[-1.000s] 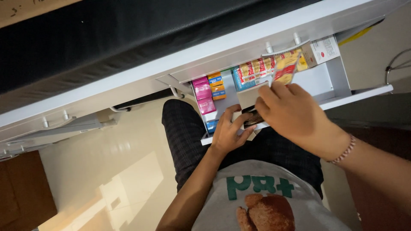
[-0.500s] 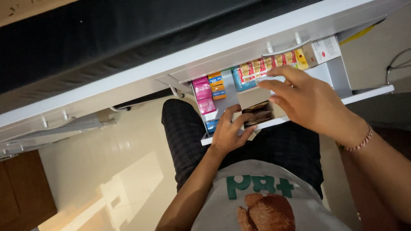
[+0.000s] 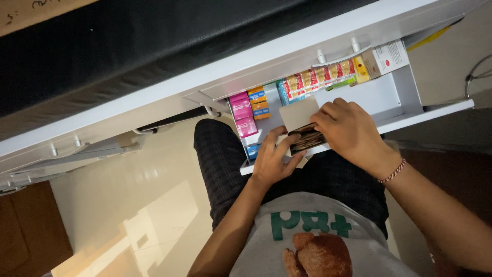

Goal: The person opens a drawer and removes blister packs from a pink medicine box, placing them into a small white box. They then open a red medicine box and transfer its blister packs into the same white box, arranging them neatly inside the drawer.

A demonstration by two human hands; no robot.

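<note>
Both hands grip a small brown box at the front edge of an open white drawer (image 3: 435, 109): left hand (image 3: 274, 159) beneath, right hand (image 3: 351, 131) lifting its pale flap (image 3: 299, 113). Steady support below should keep the box (image 3: 306, 139) level; pink packs (image 3: 242, 113) lie just beyond the left hand.

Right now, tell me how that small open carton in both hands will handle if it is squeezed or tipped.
The small open carton looks like thin card, so it probably dents under a firm squeeze. Its pale flap stands open, so the dark contents could slide out if tipped. The left hand and right hand hold it easily, which suggests it is light.
</note>
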